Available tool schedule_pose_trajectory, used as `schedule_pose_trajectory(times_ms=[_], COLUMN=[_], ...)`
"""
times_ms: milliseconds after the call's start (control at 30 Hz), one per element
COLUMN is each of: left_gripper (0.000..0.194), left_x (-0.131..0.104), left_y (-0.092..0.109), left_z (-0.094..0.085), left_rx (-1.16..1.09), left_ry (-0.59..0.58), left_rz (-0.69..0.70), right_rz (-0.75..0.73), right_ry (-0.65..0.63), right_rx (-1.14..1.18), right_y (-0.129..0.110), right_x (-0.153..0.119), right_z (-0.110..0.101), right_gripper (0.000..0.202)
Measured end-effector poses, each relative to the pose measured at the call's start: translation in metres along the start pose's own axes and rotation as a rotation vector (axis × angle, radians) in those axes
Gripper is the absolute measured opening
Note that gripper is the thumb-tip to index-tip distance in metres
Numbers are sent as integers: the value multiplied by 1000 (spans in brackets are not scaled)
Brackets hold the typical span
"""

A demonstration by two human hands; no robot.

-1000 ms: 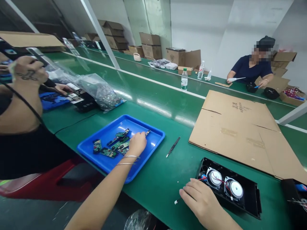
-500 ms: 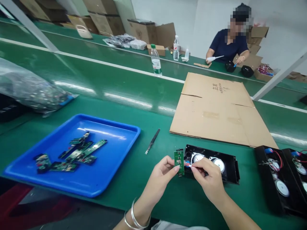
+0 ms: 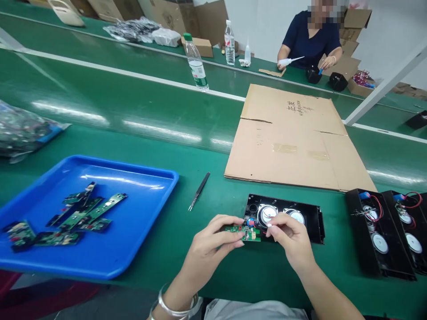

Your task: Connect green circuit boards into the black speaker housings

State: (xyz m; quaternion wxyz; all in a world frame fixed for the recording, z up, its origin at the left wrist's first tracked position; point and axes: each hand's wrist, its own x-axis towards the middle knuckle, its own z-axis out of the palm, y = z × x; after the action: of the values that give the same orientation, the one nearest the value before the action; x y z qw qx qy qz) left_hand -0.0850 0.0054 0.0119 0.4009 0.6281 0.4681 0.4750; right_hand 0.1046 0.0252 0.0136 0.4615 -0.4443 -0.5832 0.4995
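My left hand (image 3: 216, 238) grips a green circuit board (image 3: 255, 235) between thumb and fingers, its component side showing, at the near left edge of a black speaker housing (image 3: 312, 222). Two round silver-and-white speakers (image 3: 267, 215) sit inside the housing. Close to the board's right end, my right hand (image 3: 290, 238) pinches a small white plug (image 3: 269, 225); its wire is mostly hidden by the fingers. A blue-ended part (image 3: 251, 222) shows just behind the board. Whether the plug touches the board I cannot tell.
At left lies a blue tray (image 3: 133, 249) with several circuit boards (image 3: 71, 218). Tweezers (image 3: 199, 191) rest beside it. Behind the housing is a flattened cardboard sheet (image 3: 296, 146). More black housings (image 3: 376, 235) stand at right. Across the bench, a person (image 3: 310, 44) works.
My left hand has turned the circuit board from upright to lying lengthwise, its component side now visible. My right hand still pinches the plug. The view has shifted right and down.
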Motion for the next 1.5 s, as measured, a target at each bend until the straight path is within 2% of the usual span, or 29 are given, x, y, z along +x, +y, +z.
schedule_pose_trajectory(times_ms=[67, 133, 267, 367, 433, 633, 733, 867, 1000, 1133, 1333, 1500], left_gripper=[19, 26, 43, 43, 41, 39, 38, 37, 39, 39, 41, 39], left_x=[0, -1, 1, 4, 5, 5, 4, 3, 3, 2, 0, 2], left_y=[-1, -1, 1, 4, 7, 17, 17, 12, 8, 8, 9, 11], left_z=[-2, 3, 20, 26, 26, 22, 21, 17, 13, 13, 19, 18], left_rx=[-42, -201, -669, -909, -986, -986, -976, -992, -1019, -1011, -853, -908], left_ry=[-21, 39, 199, 163, 106, 59, 39, -47, -116, -148, -18, -37], left_rz=[31, -40, -366, -543, -605, -727, -784, -864, -888, -866, -733, -716], right_rz=[35, 56, 66, 24, -61, -516, -629, -772, -885, -857, -856, -814], right_ry=[-58, -121, -148, -109, -74, -21, -45, -133, -190, -187, -201, -87], right_rx=[49, 38, -48, -120, -183, -428, -490, -612, -706, -713, -751, -642], right_y=[-2, -4, -7, -8, -9, -11, -9, -6, -6, -8, -8, -3], right_x=[2, 2, -2, -5, -6, -6, -6, -7, -6, -5, -9, -13], right_z=[-1, 2, 9, 10, 10, 11, 12, 9, 6, 6, 8, 8], right_gripper=[5, 4, 6, 6, 7, 15, 16, 15, 18, 20, 20, 15])
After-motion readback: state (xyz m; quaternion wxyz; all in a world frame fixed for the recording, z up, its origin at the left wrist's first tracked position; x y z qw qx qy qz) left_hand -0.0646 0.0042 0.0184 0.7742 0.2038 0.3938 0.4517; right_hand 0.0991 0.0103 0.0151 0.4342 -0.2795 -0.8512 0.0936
